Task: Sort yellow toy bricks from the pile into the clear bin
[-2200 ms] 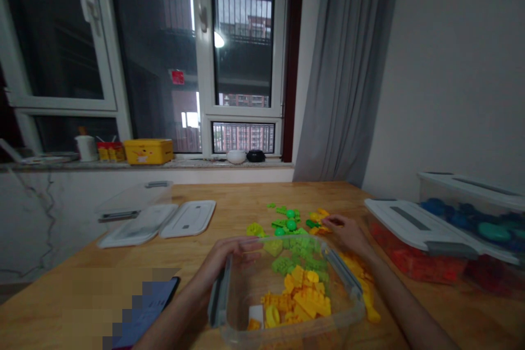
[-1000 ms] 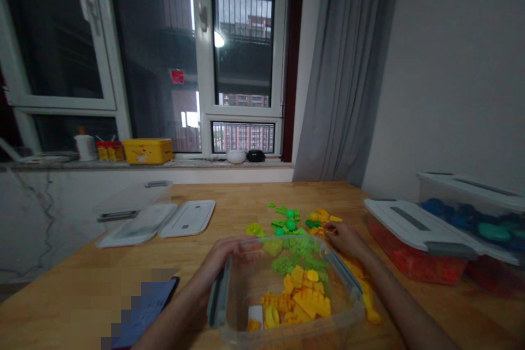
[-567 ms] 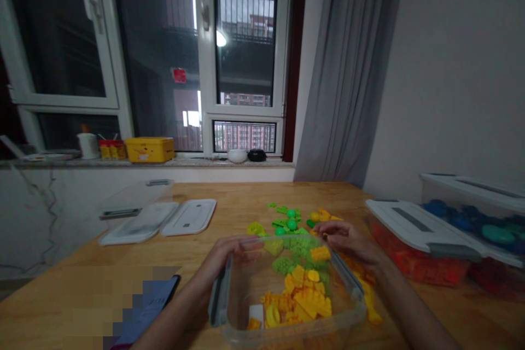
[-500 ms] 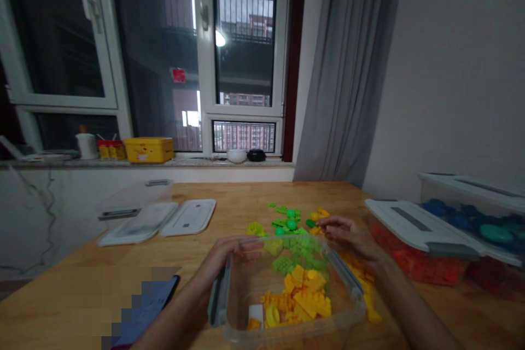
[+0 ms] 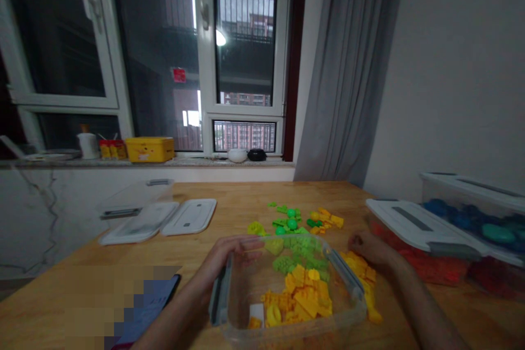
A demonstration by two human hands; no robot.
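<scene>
My left hand [image 5: 232, 254] grips the left wall of a clear plastic box [image 5: 346, 279], its fingers over the rim. The box holds a heap of yellow and orange toy bricks [image 5: 299, 295] at the front and green bricks [image 5: 297, 254] behind them. My right hand [image 5: 367, 249] is curled, resting at a pile of yellow bricks [image 5: 356, 265] on the table beside the box's right wall. Whether it holds a brick is hidden. Loose green bricks [image 5: 287, 220] and orange-yellow bricks [image 5: 328, 220] lie on the wooden table [image 5: 229, 191] behind the box.
Two white lids [image 5: 189, 217] and an empty clear box [image 5: 135, 197] lie at the table's left. A phone [image 5: 153, 301] sits front left. Lidded boxes of red bricks [image 5: 414, 262] and blue pieces [image 5: 471, 213] stand at right, beside the table.
My right hand has moved from the loose bricks behind the box, rightward and down to the yellow pile. An orange-yellow brick has dropped into the box. My left hand stays put.
</scene>
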